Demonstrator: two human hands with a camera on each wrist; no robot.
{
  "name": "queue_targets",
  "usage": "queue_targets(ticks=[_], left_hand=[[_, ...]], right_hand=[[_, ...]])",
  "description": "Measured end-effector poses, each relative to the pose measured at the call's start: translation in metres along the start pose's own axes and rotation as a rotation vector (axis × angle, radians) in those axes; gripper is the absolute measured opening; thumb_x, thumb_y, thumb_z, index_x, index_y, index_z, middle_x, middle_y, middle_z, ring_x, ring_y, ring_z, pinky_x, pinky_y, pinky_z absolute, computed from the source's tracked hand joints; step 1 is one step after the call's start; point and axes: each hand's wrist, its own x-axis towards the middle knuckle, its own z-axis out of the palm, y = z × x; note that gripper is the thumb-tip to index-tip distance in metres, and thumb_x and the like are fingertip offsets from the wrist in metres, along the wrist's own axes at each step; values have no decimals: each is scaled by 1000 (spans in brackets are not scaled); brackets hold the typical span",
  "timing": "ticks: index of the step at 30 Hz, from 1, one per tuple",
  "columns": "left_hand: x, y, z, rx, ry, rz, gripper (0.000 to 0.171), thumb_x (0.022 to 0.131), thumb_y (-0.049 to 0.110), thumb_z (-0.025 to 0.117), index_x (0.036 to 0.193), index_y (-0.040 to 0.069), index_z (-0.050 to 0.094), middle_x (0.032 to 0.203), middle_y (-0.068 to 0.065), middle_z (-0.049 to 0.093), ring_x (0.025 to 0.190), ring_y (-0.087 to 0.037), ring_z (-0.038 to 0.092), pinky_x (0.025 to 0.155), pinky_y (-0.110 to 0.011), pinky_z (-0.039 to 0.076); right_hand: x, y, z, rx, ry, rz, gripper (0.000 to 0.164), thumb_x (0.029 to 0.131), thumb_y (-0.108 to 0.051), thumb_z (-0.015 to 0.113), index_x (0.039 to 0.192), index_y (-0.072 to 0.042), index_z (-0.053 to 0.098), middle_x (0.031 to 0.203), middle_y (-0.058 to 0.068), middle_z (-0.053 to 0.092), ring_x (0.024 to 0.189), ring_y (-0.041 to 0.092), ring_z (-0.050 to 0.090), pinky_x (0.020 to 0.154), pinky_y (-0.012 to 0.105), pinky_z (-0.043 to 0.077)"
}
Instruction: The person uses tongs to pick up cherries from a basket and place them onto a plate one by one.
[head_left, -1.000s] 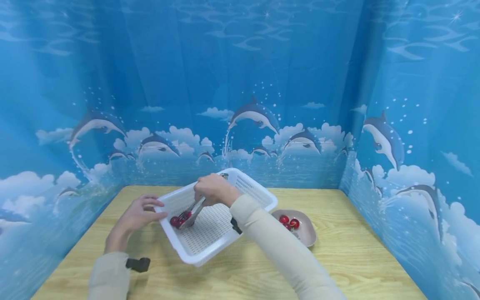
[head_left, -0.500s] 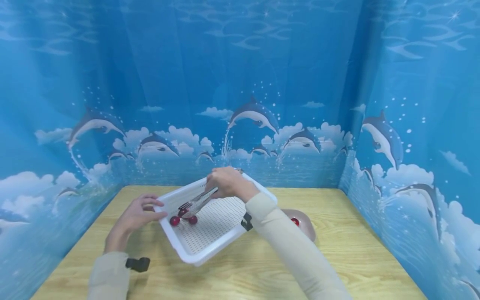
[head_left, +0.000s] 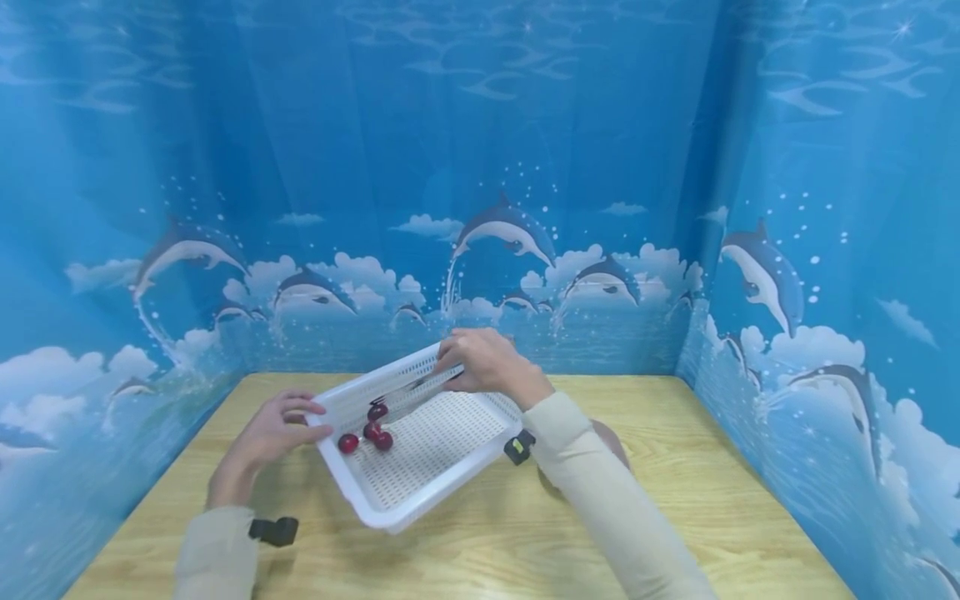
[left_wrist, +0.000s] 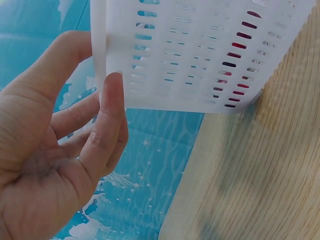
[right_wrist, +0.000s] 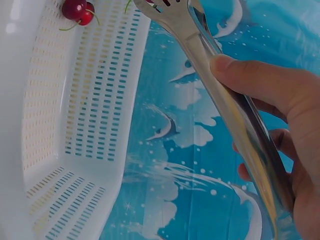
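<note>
My left hand (head_left: pixel 273 433) grips the left rim of a white perforated plastic basket (head_left: pixel 420 500), thumb and fingers on either side of the wall in the left wrist view. In my right hand (head_left: pixel 487 362) is a pair of metal tongs (right_wrist: pixel 225 110), held over the basket's far side. A dark red cherry (head_left: pixel 377 412) is at the tong tips, and red shows through their slots in the right wrist view. Several other cherries lie in the basket's left part, among them one cherry (head_left: pixel 348 443) near the left wall. Green stems show on a pair of cherries (right_wrist: pixel 75 10).
A beige bowl (head_left: pixel 611 440) stands on the wooden table (head_left: pixel 712 500) to the right, mostly hidden behind my right sleeve (head_left: pixel 600 492). Blue dolphin-print curtains (head_left: pixel 375 167) enclose the table at the back and sides.
My right hand has moved up and to the right with the tongs, away from the cherries at the basket's left. The right sleeve now covers the bowl's cherries. My left hand stays on the rim.
</note>
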Motion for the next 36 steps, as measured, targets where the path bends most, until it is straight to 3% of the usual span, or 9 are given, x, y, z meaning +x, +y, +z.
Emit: queue_targets(ticks=[6,13,19,25,36], left_hand=[[0,-1,0,-8,0,0,62,85,29,84,130,-7,62,159,-27,35,134,-52,51,103,-57,57],[1,-1,0,-9,1,-14,63,85,31,84,131,-6,62,159,-26,36,134,-51,51,104,-58,56],[0,0,1,-8,3,-5,62,85,31,84,130,-6,63,159,-27,36,134,-52,51,103,-58,56],[0,1,0,0,1,-4,61,86,29,83,131,-7,62,159,-27,35,134,-53,50,104,-59,56],[0,2,0,6,1,-18,63,86,30,84,132,-6,61,160,-28,35,135,-53,50,105,-59,55]], right_hand=[[-15,6,-5,16,32,11,28,82,-32,87,109,-24,82,111,-5,79,92,11,65,65,16,48],[-31,13,-14,5,88,11,26,82,-31,87,107,-25,82,108,-6,79,94,11,67,65,15,49],[-46,20,-20,9,150,-4,24,84,-33,86,106,-25,83,105,-6,79,93,13,68,69,22,56],[-63,23,-29,39,198,-1,23,83,-28,86,105,-21,83,103,-3,79,88,12,66,62,17,49],[-91,31,-36,61,265,15,24,79,-20,89,102,-17,83,101,-1,80,87,14,67,63,17,52]])
